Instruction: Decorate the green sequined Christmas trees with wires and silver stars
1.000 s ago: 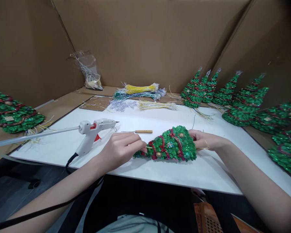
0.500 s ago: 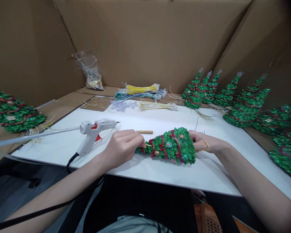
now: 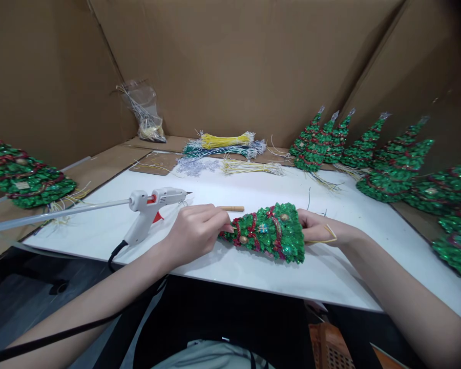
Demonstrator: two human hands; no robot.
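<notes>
A small green Christmas tree [image 3: 271, 233] with red garlands, gold balls and a tiny gift ornament lies on its side, its tip to the left. My left hand [image 3: 197, 229] is closed in a pinch over the narrow end, on a thin yellow wire [image 3: 235, 228] that barely shows. At the wide base, my right hand [image 3: 311, 224] grips the tree, its fingertips hidden behind or inside the bottom. A bent yellow wire loop [image 3: 332, 234] sticks out beside the right wrist. Behind my left hand lies a wooden-handled tool [image 3: 232, 208], partly covered.
A white glue gun [image 3: 148, 207] with a long glue stick stands on the white tabletop [image 3: 253, 279] at left. Wire bundles [image 3: 226, 141] and a plastic bag [image 3: 148, 113] sit at the back. Several trees [image 3: 388, 169] line the right; another tree [image 3: 26, 177] leans at left.
The tree's base has shifted slightly left toward my left hand, and less yellow wire shows at those fingers. More of the wire loop shows by my right wrist.
</notes>
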